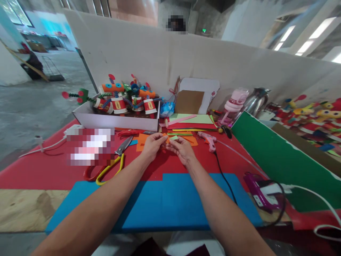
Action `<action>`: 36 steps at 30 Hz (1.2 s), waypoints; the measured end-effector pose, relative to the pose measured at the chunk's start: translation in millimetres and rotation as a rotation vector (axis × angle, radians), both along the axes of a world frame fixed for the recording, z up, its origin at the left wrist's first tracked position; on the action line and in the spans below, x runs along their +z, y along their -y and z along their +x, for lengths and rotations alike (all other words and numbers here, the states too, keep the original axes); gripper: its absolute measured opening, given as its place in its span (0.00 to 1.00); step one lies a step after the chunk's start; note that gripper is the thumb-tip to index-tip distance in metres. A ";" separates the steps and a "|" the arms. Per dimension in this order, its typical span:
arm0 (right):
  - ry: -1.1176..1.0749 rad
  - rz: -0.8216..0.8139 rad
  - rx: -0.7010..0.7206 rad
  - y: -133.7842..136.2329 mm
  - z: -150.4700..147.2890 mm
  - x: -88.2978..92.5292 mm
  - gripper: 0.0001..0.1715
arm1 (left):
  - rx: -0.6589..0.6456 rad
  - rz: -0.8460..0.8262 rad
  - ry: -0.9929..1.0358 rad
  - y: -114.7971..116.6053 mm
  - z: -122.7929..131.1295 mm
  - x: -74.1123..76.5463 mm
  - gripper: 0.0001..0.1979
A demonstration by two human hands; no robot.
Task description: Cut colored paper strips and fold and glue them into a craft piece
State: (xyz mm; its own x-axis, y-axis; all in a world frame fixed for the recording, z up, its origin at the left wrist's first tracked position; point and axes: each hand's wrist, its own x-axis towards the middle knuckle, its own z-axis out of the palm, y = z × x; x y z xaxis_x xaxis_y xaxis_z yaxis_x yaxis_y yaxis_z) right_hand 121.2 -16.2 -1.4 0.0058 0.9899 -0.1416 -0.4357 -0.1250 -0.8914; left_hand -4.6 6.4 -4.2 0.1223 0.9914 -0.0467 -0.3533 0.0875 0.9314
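Observation:
My left hand [152, 146] is closed in a pinch over the red table covering, with a bit of orange at its fingertips. Whether that orange is held or belongs to the paper behind, I cannot tell. Close beside it, my right hand [183, 150] grips a small light green paper piece [174, 138] between thumb and fingers. Orange paper [140, 143] lies under and behind both hands. Large scissors [119, 153] with red and yellow handles rest left of my left hand. A pink glue gun [209, 141] lies to the right of my right hand.
A white box [119, 122] of paper-cup figures stands at the back left. Coloured paper sheets [191, 119] lie behind my hands. At right are a green box wall [279, 167], a purple power strip [261, 192] and cables. Blue sheets [149, 204] cover the front edge.

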 end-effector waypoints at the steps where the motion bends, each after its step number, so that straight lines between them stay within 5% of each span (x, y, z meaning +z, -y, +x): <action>1: 0.011 0.008 -0.002 -0.1 -0.1 -0.1 0.17 | 0.006 0.003 -0.004 0.0 0.1 0.1 0.18; 15: -0.011 0.112 -0.227 -2.0 -11.4 0.0 0.16 | -0.087 0.005 0.044 -0.4 3.4 -1.7 0.20; 25: 0.068 0.095 -0.193 -2.5 -8.8 -3.9 0.16 | 0.035 0.036 -0.070 0.3 3.2 0.5 0.17; 36: 0.271 0.104 -0.251 -2.7 -5.5 1.7 0.17 | -0.050 0.041 -0.162 0.0 3.1 1.8 0.13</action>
